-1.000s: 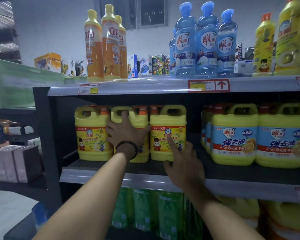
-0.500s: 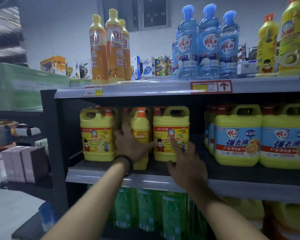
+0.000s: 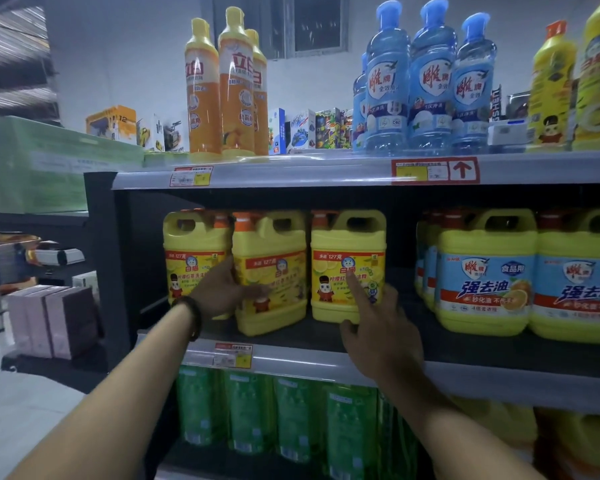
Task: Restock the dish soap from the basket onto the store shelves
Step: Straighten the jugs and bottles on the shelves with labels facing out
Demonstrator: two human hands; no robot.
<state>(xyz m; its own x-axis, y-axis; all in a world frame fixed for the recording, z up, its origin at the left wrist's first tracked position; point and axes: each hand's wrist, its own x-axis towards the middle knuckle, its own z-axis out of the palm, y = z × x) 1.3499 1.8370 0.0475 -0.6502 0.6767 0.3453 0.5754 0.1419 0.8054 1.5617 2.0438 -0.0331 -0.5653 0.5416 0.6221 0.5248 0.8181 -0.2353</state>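
Your left hand (image 3: 222,292) grips the left front corner of the middle yellow dish soap jug (image 3: 278,271) on the middle shelf (image 3: 413,341), turning it label-forward from edge-on half a second ago, while your right hand (image 3: 378,327), holding nothing, braces the neighbouring jug (image 3: 347,258) with a straight forefinger.

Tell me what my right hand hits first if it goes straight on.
Likely the rightmost lemon-label jug: the right hand points its index finger at that label, perhaps already touching.

Yellow jugs (image 3: 347,237) are shiny plastic. Blue bottles (image 3: 430,98) at 1 o'clock are clear plastic. Shelf edge (image 3: 291,173) looks smooth.
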